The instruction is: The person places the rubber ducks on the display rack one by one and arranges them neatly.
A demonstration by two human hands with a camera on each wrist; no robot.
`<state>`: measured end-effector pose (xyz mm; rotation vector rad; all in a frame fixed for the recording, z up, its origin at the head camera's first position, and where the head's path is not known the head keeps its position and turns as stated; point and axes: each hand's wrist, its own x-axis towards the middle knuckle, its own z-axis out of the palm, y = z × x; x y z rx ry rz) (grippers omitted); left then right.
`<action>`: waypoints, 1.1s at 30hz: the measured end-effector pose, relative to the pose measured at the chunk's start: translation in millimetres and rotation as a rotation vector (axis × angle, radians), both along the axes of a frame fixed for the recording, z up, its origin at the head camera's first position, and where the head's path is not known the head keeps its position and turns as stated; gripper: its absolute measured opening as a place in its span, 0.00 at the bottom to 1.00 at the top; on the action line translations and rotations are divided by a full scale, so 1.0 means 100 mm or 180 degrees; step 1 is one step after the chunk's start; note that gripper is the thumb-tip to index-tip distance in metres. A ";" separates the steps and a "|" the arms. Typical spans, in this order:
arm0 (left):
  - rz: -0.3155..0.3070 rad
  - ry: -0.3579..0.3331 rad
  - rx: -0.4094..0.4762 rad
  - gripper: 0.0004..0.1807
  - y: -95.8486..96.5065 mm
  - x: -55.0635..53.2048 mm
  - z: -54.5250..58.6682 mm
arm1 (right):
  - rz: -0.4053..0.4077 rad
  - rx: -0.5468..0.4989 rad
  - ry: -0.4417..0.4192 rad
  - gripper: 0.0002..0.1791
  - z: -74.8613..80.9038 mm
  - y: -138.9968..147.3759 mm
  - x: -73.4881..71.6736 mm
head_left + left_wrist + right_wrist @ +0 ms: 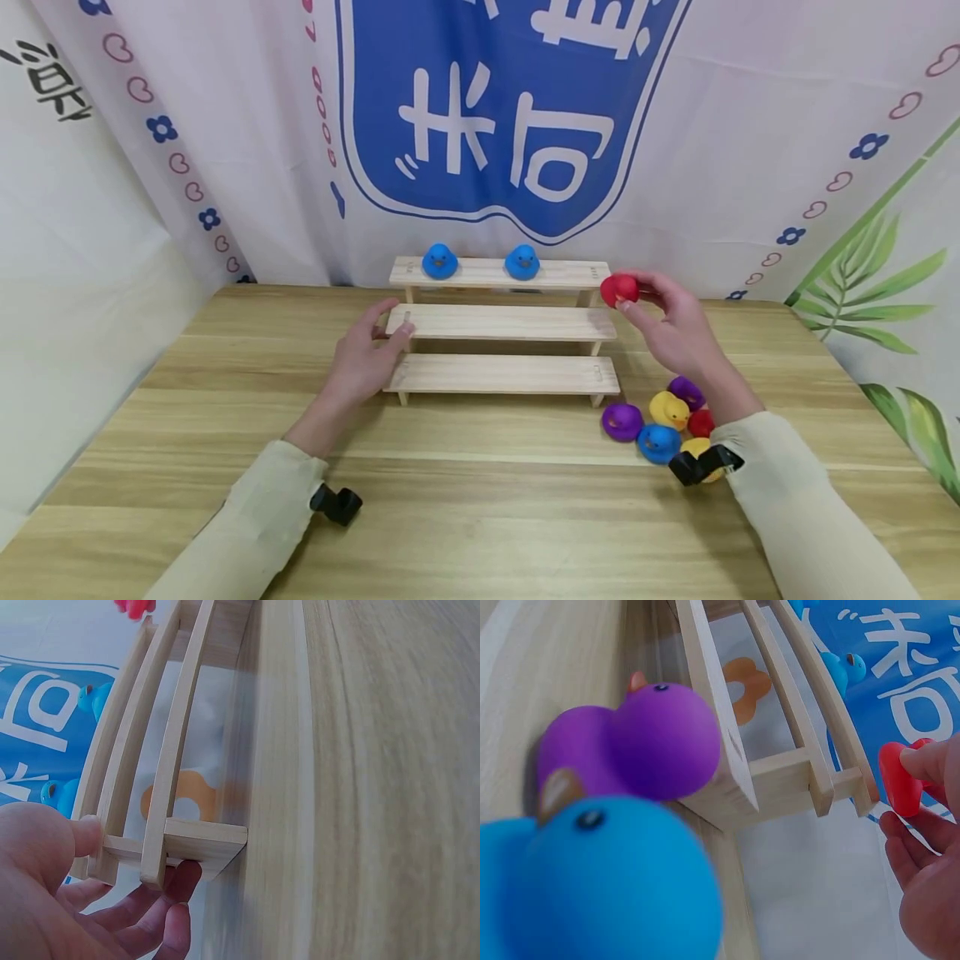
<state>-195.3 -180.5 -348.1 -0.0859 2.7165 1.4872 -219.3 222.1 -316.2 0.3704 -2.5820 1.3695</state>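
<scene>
At 2 o'clock from the centre of the wooden rack [501,372] (clock read off the head view, 12 pointing away from the person), we log a red duck [617,288], pinched between thumb and fingertips of the right hand [672,325]. It is held just beside the right end of the top shelf [480,272]; whether it touches the wood, we cannot tell. At 9 o'clock we find the left hand [362,357] clamped on the rack's left end, thumb over the middle shelf [502,322].

Further out, the top shelf bears two blue ducks [439,262], one at 11 o'clock, one just past 12. At 4 o'clock, on the table [480,517], we make out a cluster: two purple ducks [622,423], two yellow ducks [667,409], one blue and one red. The nearer yellow is partly hidden by a black wrist device [705,464]. Outermost, at 12 o'clock, hangs a white cloth [697,167] with a blue panel [495,92].
</scene>
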 end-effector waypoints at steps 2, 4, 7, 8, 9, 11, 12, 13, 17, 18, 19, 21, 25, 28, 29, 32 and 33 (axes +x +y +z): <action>0.0009 -0.0003 0.0001 0.37 0.01 0.00 0.01 | 0.0037 -0.0019 0.0001 0.25 0.01 -0.03 -0.02; 0.0010 -0.0009 0.0001 0.37 0.01 0.00 0.01 | 0.0066 -0.0031 0.0024 0.25 0.03 -0.06 -0.04; 0.0019 -0.0023 0.0012 0.38 0.01 0.00 0.01 | 0.0101 -0.0043 0.0066 0.24 0.04 -0.10 -0.09; 0.0019 -0.0028 0.0015 0.38 0.00 0.00 0.01 | 0.0110 -0.0047 0.0082 0.24 0.04 -0.11 -0.11; 0.0026 -0.0040 0.0017 0.37 0.00 0.00 0.01 | 0.0114 -0.0048 0.0085 0.24 0.04 -0.12 -0.13; 0.0036 -0.0052 0.0021 0.37 0.00 0.00 0.01 | 0.0130 -0.0044 0.0097 0.24 0.03 -0.15 -0.16; 0.0041 -0.0057 0.0017 0.37 0.00 0.00 0.01 | 0.0133 -0.0043 0.0095 0.23 0.03 -0.16 -0.18; 0.0040 -0.0053 0.0012 0.37 0.00 0.00 0.01 | 0.0135 -0.0045 0.0095 0.23 0.03 -0.18 -0.20; 0.0026 -0.0031 -0.0007 0.38 0.00 0.01 0.01 | 0.0130 -0.0049 0.0075 0.23 0.02 -0.21 -0.26; 0.0020 -0.0026 -0.0011 0.38 0.00 0.01 0.01 | 0.0121 -0.0044 0.0070 0.23 0.02 -0.22 -0.27; 0.0023 -0.0025 -0.0013 0.38 0.00 0.00 0.01 | 0.0121 -0.0035 0.0066 0.23 0.02 -0.22 -0.29; 0.0026 -0.0028 -0.0010 0.38 -0.01 0.00 0.01 | 0.0119 -0.0032 0.0038 0.23 0.03 -0.23 -0.32; 0.0030 -0.0032 -0.0011 0.37 -0.01 0.00 0.01 | 0.0116 -0.0080 -0.0061 0.23 0.05 -0.25 -0.37; 0.0020 -0.0020 -0.0023 0.37 0.00 0.01 0.01 | 0.0109 -0.0111 -0.0113 0.23 0.05 -0.25 -0.40; 0.0018 -0.0018 -0.0021 0.37 0.00 0.01 0.02 | 0.0109 -0.0114 -0.0118 0.23 0.06 -0.26 -0.40; 0.0017 -0.0012 -0.0014 0.37 0.00 0.01 0.02 | 0.0105 -0.0090 -0.0132 0.23 0.07 -0.27 -0.42; 0.0019 -0.0014 -0.0003 0.37 0.00 0.01 0.02 | 0.0101 -0.0085 -0.0137 0.23 0.07 -0.27 -0.42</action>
